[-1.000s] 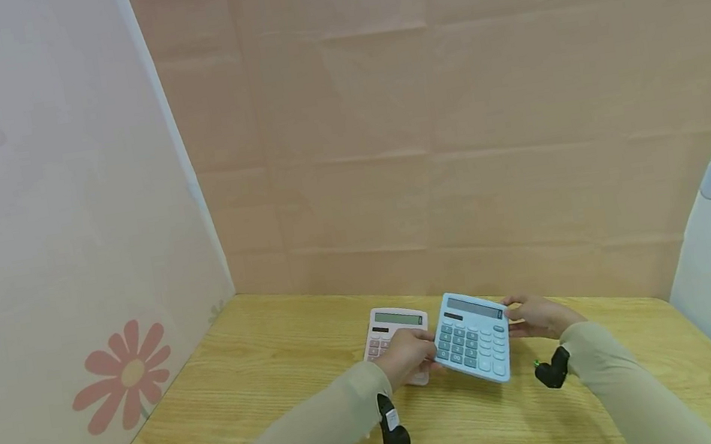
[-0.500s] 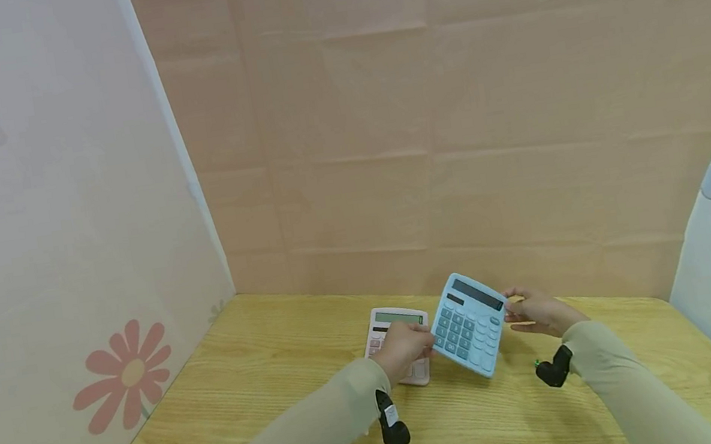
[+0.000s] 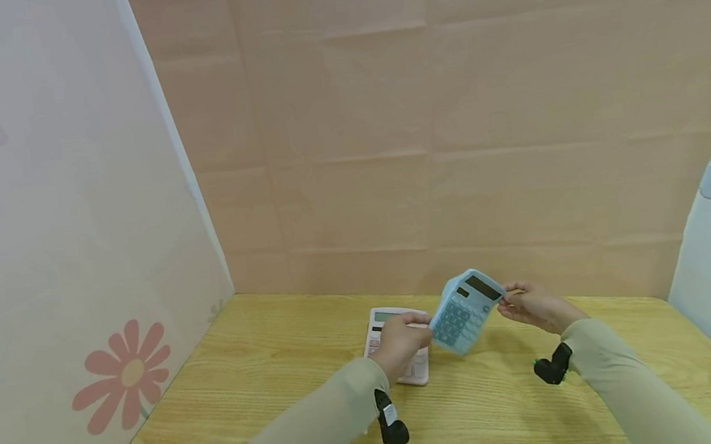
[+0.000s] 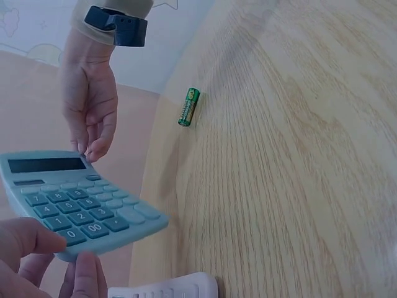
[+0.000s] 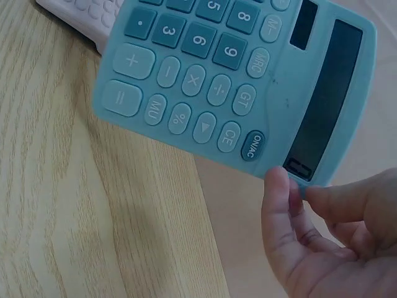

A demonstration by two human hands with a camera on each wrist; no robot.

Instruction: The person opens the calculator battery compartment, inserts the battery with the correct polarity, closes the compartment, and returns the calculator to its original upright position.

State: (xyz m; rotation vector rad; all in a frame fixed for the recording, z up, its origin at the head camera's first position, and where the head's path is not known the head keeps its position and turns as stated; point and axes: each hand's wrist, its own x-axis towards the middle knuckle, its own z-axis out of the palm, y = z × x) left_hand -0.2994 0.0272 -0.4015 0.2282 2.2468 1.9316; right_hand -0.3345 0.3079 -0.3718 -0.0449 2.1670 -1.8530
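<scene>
A light-blue calculator is held tilted above the wooden table, its keys and dark display facing me. My left hand pinches its lower left corner between thumb and fingers, beside the 0 key in the left wrist view. At the opposite upper corner, near the ON/AC key, my right hand pinches the edge with thumb and fingertips. The display shows a 0 in the right wrist view. Under my left hand lies a pale pink calculator, face up and partly covered by that hand.
A green battery lies on the table, mostly hidden in the head view behind the black camera on my right wrist. A tan backdrop closes off the rear, and a flower-printed panel stands at the left.
The blue calculator has turned clockwise and tipped over further, so its side now shows. Both hands keep their pinch, and the right one has risen slightly. The pink calculator stays put.
</scene>
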